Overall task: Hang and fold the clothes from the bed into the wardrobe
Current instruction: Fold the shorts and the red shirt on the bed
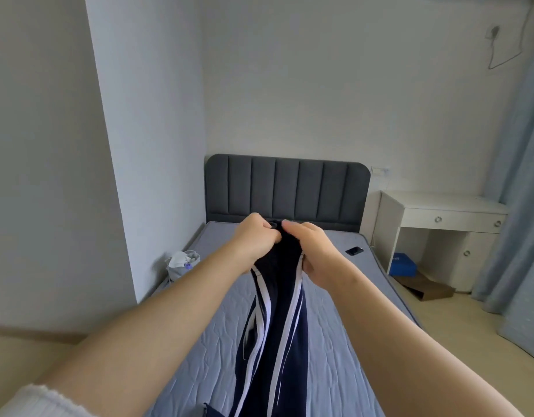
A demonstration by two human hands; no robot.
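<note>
Dark navy track pants (277,326) with white side stripes hang from both my hands, held up over the bed (335,341). My left hand (253,240) grips the waistband on its left side. My right hand (310,251) grips the waistband on its right side, close to the left hand. The legs fall straight down together toward the grey-blue quilted mattress and run out of the bottom of the frame. No wardrobe is in view.
A dark grey padded headboard (286,191) stands against the back wall. A phone (354,251) lies on the mattress near its right edge. A small grey-white bundle (183,263) sits at the bed's left. A white desk (440,233) and blue curtains (518,206) are at right.
</note>
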